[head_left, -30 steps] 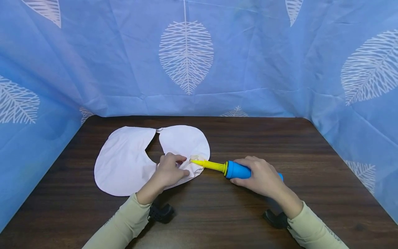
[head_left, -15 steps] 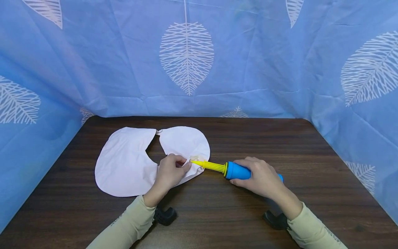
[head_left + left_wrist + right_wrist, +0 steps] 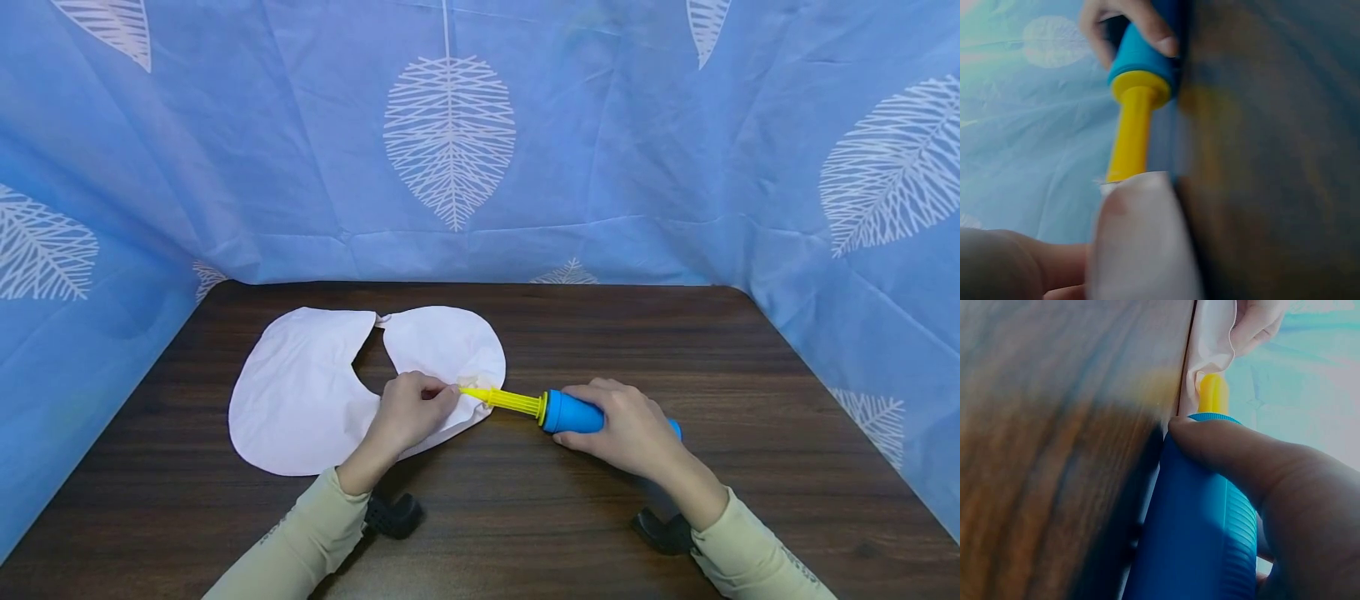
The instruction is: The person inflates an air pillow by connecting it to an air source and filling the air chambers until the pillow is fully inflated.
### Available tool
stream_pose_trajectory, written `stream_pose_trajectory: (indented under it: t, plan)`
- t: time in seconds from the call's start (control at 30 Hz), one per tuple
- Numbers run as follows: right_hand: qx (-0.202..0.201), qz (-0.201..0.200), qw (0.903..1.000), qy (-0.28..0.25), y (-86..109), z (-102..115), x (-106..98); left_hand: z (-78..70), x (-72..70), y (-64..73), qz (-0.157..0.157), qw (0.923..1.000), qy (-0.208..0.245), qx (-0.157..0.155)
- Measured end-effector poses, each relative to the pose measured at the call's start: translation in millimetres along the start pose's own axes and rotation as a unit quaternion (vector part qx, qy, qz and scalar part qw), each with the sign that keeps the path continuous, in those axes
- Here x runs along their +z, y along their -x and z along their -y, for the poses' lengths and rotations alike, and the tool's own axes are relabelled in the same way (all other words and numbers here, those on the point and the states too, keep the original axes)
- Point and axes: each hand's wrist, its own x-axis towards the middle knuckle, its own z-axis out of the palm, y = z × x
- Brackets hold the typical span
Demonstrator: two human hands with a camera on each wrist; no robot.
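Observation:
A flat, pale pink, horseshoe-shaped inflatable neck pillow (image 3: 300, 400) lies limp on the table, its right lobe wrinkled near the front. My left hand (image 3: 408, 410) pinches the pillow's fabric there between thumb and fingers. In the right hand (image 3: 626, 421) I grip the blue barrel of a hand air pump (image 3: 573, 412), fingers wrapped round it. The pump's yellow nozzle (image 3: 502, 398) points left, its tip against the left fingertips. Fabric (image 3: 1141, 237) hides the nozzle's end in the left wrist view, so whether it sits inside a valve I cannot tell.
Dark wood-grain table (image 3: 570, 517) lies under everything, its rounded far edge meeting a blue curtain (image 3: 600, 167) with white leaf prints. The curtain also hangs along both sides. Black wrist mounts (image 3: 663, 531) sit below the wrists, close to the tabletop.
My left thumb has closed toward the fingers, from spread apart to pinching at the nozzle's tip. The pump and right hand have hardly moved.

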Motion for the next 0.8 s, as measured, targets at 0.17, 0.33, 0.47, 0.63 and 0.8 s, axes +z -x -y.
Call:
stream_pose_trajectory:
  t: [0.17, 0.33, 0.47, 0.63, 0.8]
  plan:
    - [0.001, 0.001, 1.0, -0.001, 0.6, 0.5, -1.3, -4.7, -4.4, -2.1, 0.022, 0.9994, -0.002, -0.028]
    - [0.003, 0.001, 1.0, -0.003, 1.4, 0.9, -0.9, -6.4, -1.4, -2.6, 0.012, 0.9995, 0.001, -0.03]
    - [0.004, 0.001, 1.0, -0.003, 1.4, 1.3, -0.5, -5.1, 1.6, -2.4, -0.003, 0.9998, -0.004, -0.02]
    - [0.006, 0.0, 1.0, -0.006, 0.3, 0.1, -1.3, -2.9, 2.8, -2.3, -0.02, 0.9997, -0.007, -0.01]
    - [0.017, 0.018, 0.9995, -0.019, 0.0, -5.1, -7.6, -0.8, 1.7, -2.3, -0.027, 0.9995, 0.002, -0.017]
